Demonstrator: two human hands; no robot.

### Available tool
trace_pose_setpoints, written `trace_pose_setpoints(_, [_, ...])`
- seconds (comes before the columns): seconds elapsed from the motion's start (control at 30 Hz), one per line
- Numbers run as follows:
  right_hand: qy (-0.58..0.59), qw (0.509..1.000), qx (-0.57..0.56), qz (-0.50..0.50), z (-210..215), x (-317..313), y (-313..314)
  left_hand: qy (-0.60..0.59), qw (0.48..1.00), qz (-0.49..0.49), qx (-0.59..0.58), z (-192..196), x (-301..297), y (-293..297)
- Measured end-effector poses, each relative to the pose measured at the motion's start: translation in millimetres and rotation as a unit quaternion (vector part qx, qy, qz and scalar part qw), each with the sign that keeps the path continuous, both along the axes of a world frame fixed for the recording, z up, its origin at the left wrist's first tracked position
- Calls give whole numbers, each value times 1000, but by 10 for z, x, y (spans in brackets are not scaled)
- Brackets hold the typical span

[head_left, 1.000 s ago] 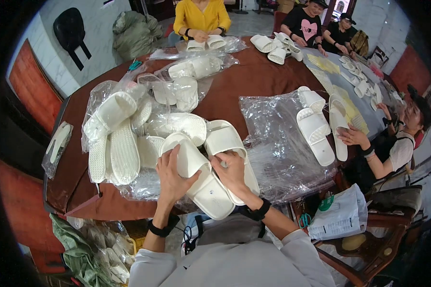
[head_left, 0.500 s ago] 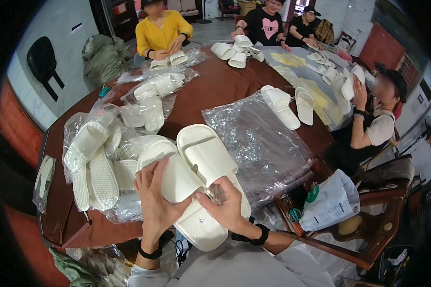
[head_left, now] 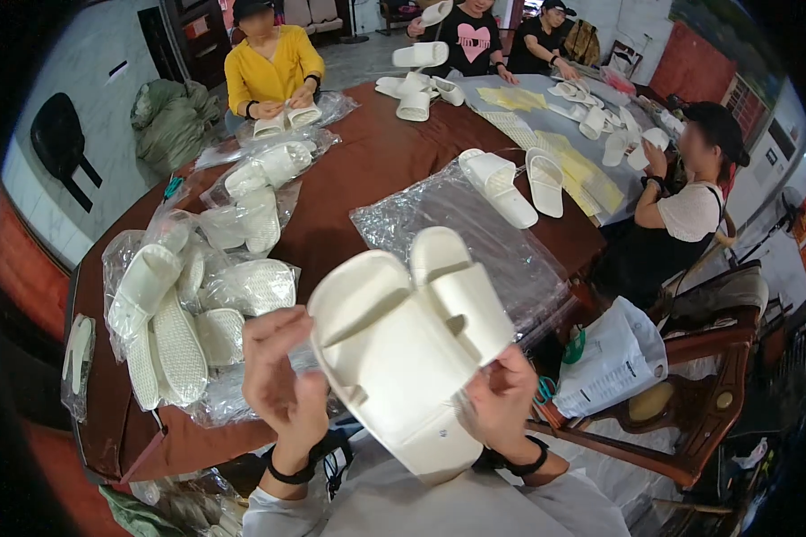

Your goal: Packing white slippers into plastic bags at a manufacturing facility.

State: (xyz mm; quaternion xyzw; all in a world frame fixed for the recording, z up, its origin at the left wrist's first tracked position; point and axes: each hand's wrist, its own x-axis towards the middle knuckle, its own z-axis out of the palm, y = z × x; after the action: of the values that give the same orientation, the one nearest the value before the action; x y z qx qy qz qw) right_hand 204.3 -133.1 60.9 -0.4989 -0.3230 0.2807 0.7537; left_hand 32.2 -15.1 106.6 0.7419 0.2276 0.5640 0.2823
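A pair of white slide slippers (head_left: 390, 345) is held up in front of me, toes pointing away and the two overlapping. My right hand (head_left: 503, 398) grips them at the right edge, thumb and fingers closed on the slippers; some fingers are hidden behind. By the left edge of the nearer slipper is my left hand (head_left: 282, 385), its fingers apart and loosely bent, the fingertips close to the sole's rim. Beyond the pair, a stack of clear plastic bags (head_left: 403, 215) lies on the brown-covered table (head_left: 367, 134).
Bagged slippers (head_left: 175, 331) are heaped to the left. Two loose slippers (head_left: 497, 188) lie past the bags. Across the table sit several people, one in a yellow shirt (head_left: 273, 72), handling slippers. A wooden chair (head_left: 690, 403) with a white bag (head_left: 613, 358) stands at right.
My left hand has come off the slipper strap to the left side. The slippers have turned and shifted right in my right hand. Across the table, one person has raised a slipper.
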Motion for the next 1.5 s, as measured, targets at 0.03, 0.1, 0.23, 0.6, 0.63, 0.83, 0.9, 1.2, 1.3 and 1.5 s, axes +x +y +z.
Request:
trace_pose_setpoints(0.03, [-38,998,35,-24,-59,54,-64,-70,996,6,-45,-62,69,52])
trace_pose_setpoints(0.1, [-65,994,35,-85,-60,198,-244,-138,975,8,-177,-207,255,181])
trace_pose_setpoints(0.23, [-127,979,-10,-160,117,643,-467,167,969,-89,-161,-611,596,257])
trace_pose_setpoints(0.6, [-292,931,-55,-210,-689,3187,635,518,837,-179,-2,-1380,1016,195])
trace_pose_setpoints(0.63, [-278,942,-65,-177,-742,3274,798,523,838,-153,-17,-1394,998,217])
trace_pose_setpoints(0.83, [-361,904,-201,-113,-1404,4042,1223,470,866,-171,-2,-1496,1057,270])
trace_pose_setpoints(0.9, [-518,824,-191,-128,-1372,3746,1417,467,870,-155,-29,-1530,951,284])
trace_pose_setpoints(1.2, [-489,806,-270,-197,-1322,3368,1023,390,894,-221,-27,-959,451,225])
trace_pose_setpoints(1.3, [-438,882,-125,-122,-1207,2655,875,366,904,-215,-42,-739,106,261])
trace_pose_setpoints(1.5, [-435,888,-91,116,-628,512,753,329,939,-2,-99,-573,-522,618])
